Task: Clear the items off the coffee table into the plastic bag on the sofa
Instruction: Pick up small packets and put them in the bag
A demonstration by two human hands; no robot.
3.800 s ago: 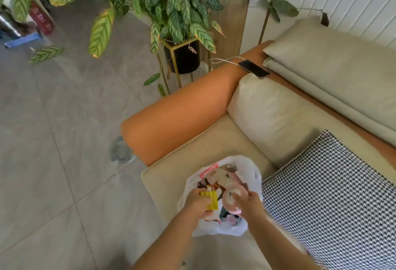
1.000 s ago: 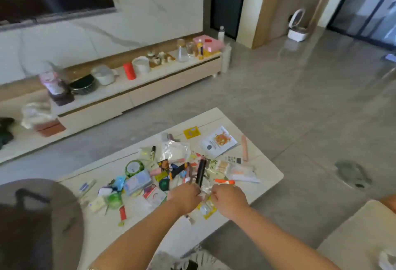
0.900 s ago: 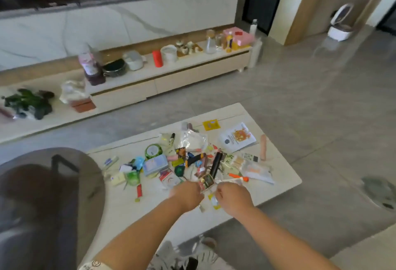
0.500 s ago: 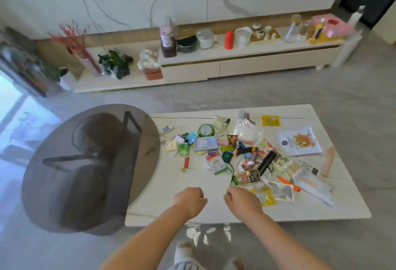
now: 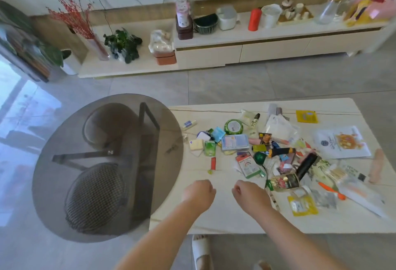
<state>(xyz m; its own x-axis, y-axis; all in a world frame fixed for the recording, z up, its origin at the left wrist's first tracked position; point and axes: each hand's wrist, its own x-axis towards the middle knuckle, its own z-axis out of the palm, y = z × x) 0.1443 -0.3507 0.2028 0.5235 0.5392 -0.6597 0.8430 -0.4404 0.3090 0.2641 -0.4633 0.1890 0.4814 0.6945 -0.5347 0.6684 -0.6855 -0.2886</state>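
Two empty hands, left hand [image 5: 200, 192] and right hand [image 5: 249, 197], hover with curled fingers at lower centre above the cluttered table [image 5: 222, 218].

A round smoked-glass table [image 5: 85, 162] stands left of the hands, with two stools [image 5: 94, 194] visible through it. Far beyond the hands, a low white cabinet [image 5: 235, 53] runs along the wall, carrying a red cylinder [image 5: 255, 19], a white cup [image 5: 271, 16], a dark bowl [image 5: 205, 23] and a green plant [image 5: 123, 44]. Red twigs [image 5: 72, 17] stand in a vase at its left end. A white slipper [image 5: 201, 250] lies on the grey floor tiles [image 5: 235, 81] below the hands.
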